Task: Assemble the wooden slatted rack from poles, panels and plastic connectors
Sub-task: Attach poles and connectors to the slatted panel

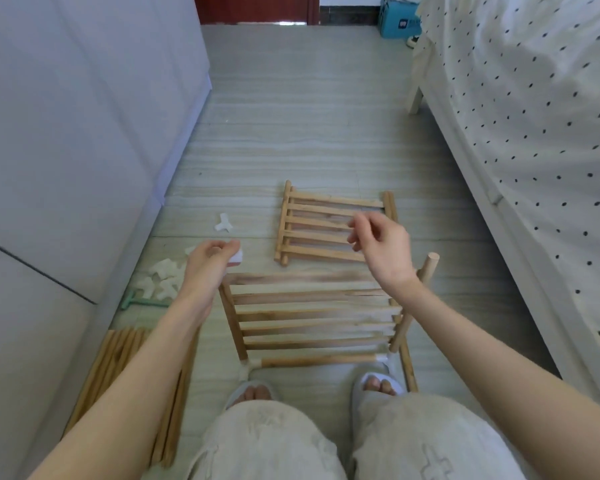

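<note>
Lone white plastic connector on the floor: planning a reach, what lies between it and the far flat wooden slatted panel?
Head view: only bare striped floor separates the lone white plastic connector from the far flat wooden slatted panel.

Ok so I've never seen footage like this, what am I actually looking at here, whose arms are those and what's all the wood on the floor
This is one picture from a camera worn on a person's head, looking down at their own arms, knees and slippered feet.

The left hand pinches a small white plastic connector. The right hand hovers with loosely curled fingers, holding nothing.

On the floor nearest the feet is a partly built slatted panel with white connectors at its near corners and a pole leaning at its right side. Beyond it lies a second slatted panel. To the left sit a pile of spare connectors, one lone connector, and a bundle of poles. A bed stands on the right.
</note>
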The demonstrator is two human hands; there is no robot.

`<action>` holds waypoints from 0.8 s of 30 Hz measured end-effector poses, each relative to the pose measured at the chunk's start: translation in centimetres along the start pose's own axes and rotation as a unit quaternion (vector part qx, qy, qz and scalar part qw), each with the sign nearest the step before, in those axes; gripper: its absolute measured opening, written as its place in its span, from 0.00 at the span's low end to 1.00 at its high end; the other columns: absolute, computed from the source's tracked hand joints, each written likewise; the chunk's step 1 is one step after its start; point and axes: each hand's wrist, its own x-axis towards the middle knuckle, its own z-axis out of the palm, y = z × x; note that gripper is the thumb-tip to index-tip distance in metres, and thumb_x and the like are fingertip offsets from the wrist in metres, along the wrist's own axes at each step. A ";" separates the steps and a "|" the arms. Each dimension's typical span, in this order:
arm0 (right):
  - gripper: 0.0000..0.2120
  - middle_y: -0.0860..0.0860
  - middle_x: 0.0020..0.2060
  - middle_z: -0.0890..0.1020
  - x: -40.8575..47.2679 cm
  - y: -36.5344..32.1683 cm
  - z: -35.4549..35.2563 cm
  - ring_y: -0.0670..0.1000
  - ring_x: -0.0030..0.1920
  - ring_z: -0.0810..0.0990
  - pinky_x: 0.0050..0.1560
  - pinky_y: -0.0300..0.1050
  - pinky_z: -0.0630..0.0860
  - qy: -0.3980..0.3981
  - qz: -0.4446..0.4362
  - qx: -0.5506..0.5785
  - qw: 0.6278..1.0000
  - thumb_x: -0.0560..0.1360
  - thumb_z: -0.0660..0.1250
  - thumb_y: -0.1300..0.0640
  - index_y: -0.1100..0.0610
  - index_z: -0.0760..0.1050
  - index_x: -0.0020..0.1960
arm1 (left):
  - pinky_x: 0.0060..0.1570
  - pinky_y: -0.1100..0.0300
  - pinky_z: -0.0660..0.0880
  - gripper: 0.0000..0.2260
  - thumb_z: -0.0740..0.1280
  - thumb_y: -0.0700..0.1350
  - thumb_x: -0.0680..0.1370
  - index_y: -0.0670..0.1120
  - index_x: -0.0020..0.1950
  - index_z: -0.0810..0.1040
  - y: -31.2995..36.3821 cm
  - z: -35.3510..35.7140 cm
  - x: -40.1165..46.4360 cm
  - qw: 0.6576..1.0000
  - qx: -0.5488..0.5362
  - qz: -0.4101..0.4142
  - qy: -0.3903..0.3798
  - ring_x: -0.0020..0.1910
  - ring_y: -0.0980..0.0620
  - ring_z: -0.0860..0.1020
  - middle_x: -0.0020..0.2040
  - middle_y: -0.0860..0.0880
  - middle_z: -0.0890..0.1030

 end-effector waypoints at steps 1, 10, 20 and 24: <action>0.15 0.48 0.30 0.78 -0.5 1.9 -1.2 0.48 0.33 0.77 0.41 0.46 0.74 0.057 0.023 0.007 0.998 0.80 0.58 0.53 0.54 0.74 0.37 | 0.58 0.50 0.72 0.09 0.66 0.51 0.77 0.46 0.51 0.76 0.1 0.6 0.5 1.000 0.007 0.013 0.016 0.54 0.47 0.78 0.50 0.47 0.79; 0.13 0.67 0.51 0.79 -4.8 23.8 -3.3 0.58 0.46 0.75 0.54 0.56 0.72 0.094 0.405 -0.075 0.906 0.80 0.54 0.56 0.64 0.73 0.51 | 0.43 0.54 0.74 0.06 0.65 0.46 0.78 0.49 0.41 0.73 0.0 3.2 5.1 0.996 0.002 0.053 0.078 0.27 0.58 0.78 0.36 0.50 0.77; 0.10 0.63 0.53 0.79 -3.0 29.9 -0.2 0.62 0.55 0.77 0.49 0.48 0.72 -0.134 0.378 -0.278 0.873 0.75 0.64 0.61 0.64 0.73 0.55 | 0.30 0.64 0.76 0.08 0.65 0.46 0.77 0.47 0.39 0.75 -0.9 3.5 7.2 0.991 0.012 0.078 0.111 0.25 0.57 0.77 0.36 0.47 0.77; 0.12 0.65 0.53 0.79 -2.8 29.2 -0.8 0.63 0.55 0.77 0.51 0.51 0.72 -0.106 0.378 -0.250 0.885 0.75 0.67 0.58 0.66 0.74 0.53 | 0.28 0.64 0.75 0.09 0.65 0.47 0.77 0.47 0.38 0.75 -0.9 3.5 7.1 0.990 0.022 0.086 0.113 0.24 0.57 0.77 0.35 0.47 0.77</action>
